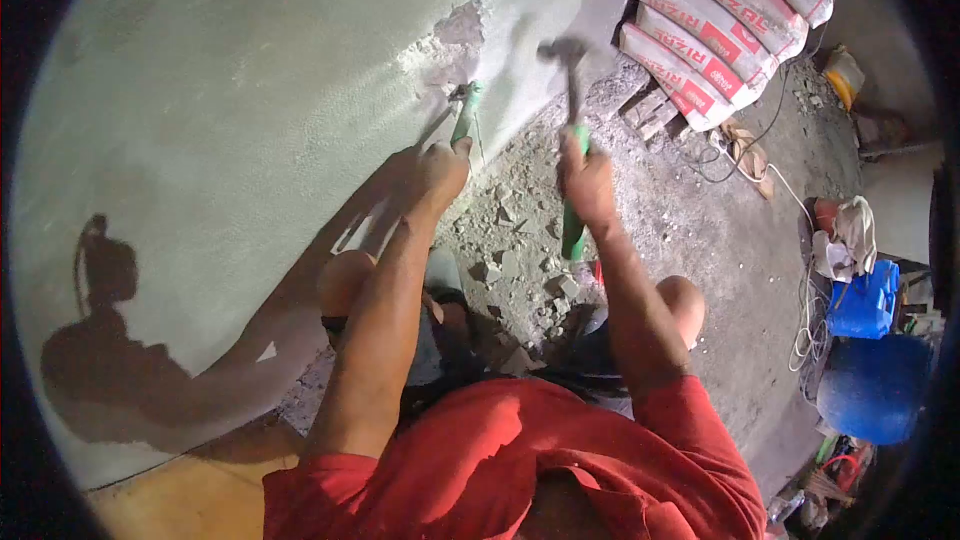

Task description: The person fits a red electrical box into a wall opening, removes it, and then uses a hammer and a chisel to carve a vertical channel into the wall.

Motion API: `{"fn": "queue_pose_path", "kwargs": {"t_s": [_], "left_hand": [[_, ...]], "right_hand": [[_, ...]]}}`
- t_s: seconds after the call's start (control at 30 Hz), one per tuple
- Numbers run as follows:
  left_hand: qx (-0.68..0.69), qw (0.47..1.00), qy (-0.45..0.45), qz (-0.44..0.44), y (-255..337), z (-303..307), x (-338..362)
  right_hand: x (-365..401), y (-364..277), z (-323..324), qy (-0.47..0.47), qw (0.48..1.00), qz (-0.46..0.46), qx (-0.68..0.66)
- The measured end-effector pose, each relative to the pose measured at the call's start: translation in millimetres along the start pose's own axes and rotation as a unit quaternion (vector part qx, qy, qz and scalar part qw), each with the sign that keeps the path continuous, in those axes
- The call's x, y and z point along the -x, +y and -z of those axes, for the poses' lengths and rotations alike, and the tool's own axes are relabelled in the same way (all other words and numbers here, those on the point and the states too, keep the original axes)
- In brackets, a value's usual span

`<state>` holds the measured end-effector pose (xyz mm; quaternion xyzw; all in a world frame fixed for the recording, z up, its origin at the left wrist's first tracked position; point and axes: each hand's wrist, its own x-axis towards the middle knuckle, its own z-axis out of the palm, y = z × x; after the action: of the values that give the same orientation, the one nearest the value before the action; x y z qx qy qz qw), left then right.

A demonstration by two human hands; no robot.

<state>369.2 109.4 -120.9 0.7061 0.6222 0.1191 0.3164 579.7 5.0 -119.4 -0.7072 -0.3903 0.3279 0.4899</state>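
My left hand [440, 175] is wrapped round a green-handled chisel [466, 116] whose far end reaches the lower edge of a broken patch [447, 52] in the plastered wall [250, 80]. I cannot make out exactly where its tip meets the wall. To the right, my right hand [588, 183] grips a claw hammer [573, 85] by its green handle. The hammer's head is up, apart from the chisel. Broken plaster rubble [510, 215] lies on the floor below both hands.
Stacked printed cement bags [720, 30] stand at the upper right on a wooden support [650, 115]. A white cable [790, 190] runs across the floor [750, 270]. Along the right side are a blue jerrycan [865, 300] and a blue drum [875, 390].
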Motion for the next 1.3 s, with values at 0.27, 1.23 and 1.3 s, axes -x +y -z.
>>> {"fn": "queue_pose_path", "kwargs": {"t_s": [0.27, 1.23, 1.3], "left_hand": [[0.005, 1.000, 0.001, 0.003, -3, 2, 0], [-0.088, 0.978, 0.042, -0.183, -27, -64, 65], [0.013, 0.989, 0.097, -0.109, -15, -50, 57]], "right_hand": [[-19, -43, 7, 0.173, 0.925, 0.330, -0.070], [83, 32, 74, -0.032, 0.969, -0.202, -0.141], [84, 32, 86, -0.025, 0.963, -0.204, -0.174]]}}
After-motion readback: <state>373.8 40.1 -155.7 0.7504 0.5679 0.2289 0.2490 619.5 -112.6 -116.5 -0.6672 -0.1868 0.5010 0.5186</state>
